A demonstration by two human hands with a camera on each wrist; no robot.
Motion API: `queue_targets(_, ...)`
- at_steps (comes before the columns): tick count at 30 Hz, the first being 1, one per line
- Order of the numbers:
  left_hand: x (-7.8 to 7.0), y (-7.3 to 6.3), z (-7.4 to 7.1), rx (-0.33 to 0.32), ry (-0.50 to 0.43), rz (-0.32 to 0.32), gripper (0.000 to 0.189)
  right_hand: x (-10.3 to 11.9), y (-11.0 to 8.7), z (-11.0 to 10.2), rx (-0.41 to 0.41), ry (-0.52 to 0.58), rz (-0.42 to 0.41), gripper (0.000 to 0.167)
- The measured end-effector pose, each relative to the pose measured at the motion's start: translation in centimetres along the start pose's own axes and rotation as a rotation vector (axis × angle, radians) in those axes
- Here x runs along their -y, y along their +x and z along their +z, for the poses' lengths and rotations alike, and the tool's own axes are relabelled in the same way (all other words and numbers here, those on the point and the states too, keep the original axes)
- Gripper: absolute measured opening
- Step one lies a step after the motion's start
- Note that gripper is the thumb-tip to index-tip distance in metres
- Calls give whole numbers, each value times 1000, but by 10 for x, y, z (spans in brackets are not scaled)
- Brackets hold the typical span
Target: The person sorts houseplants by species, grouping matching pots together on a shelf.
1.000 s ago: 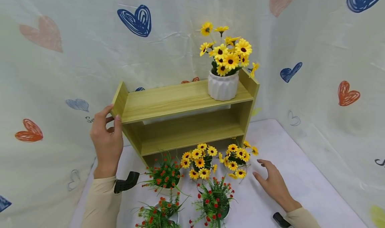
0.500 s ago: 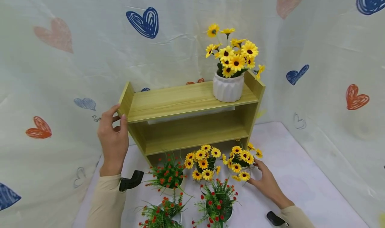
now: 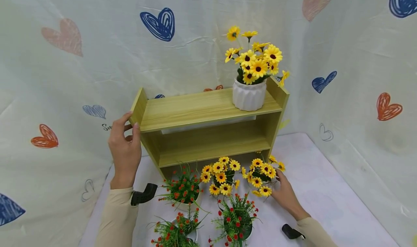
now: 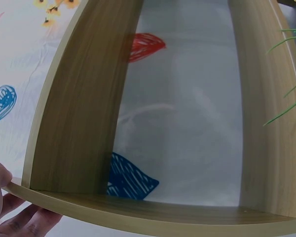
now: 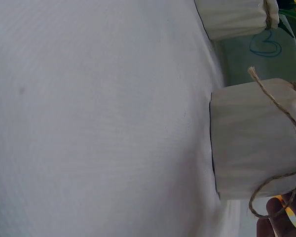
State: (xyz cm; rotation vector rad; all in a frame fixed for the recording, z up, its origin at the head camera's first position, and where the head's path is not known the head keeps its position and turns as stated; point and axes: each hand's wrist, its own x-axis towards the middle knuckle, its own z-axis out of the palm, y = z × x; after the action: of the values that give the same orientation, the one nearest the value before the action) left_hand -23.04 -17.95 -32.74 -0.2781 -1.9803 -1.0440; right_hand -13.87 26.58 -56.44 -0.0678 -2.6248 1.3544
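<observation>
My left hand (image 3: 125, 151) holds the left side panel of a two-tier wooden shelf (image 3: 189, 107), thumb in front and fingers behind. In the left wrist view, fingertips (image 4: 27, 222) show at the panel's edge. At the shelf's right foot, my right hand (image 3: 288, 194) grips a small pot of yellow daisy-like flowers (image 3: 260, 172). The right wrist view shows its pale wrapped pot (image 5: 256, 143) standing on the table, tied with twine, with fingers at the rim. Yellow flowers in a white fluted pot (image 3: 249, 96) stand on the shelf's top right.
Left of the held pot is another pot of yellow flowers (image 3: 221, 176). Several red-flowered plants, one (image 3: 236, 220) in front, stand on the white table (image 3: 312, 167). A heart-printed curtain (image 3: 202, 19) hangs close behind the shelf.
My right hand has moved left from beside the right-hand yellow flower pot and taken hold of it. My left hand keeps its hold on the shelf. The view has shifted slightly.
</observation>
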Motion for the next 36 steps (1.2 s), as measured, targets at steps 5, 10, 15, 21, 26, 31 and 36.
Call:
queue_targets(5,0,-1,1,-4,-18,5,36,1,7,3,19,21,60,71)
queue_targets(10,1,-1,1,-3,-15,12,36,1,12,6,43,57,96,71)
queue_targets(15,2,-1,1,-5,-9,21,36,0,16,8,35,106,58,72)
queue_targets(21,3,-1,1,-9,-16,29,35,0,17,8,26,146,14,70)
queue_targets(26,4,-1,2,-9,-17,37,35,1,13,8,27,149,77,79)
queue_targets(31,4,-1,2,-5,-22,41,35,6,10,8,32,114,163,86)
queue_targets(36,5,0,1,-6,-18,40,35,7,8,9,15,70,154,86)
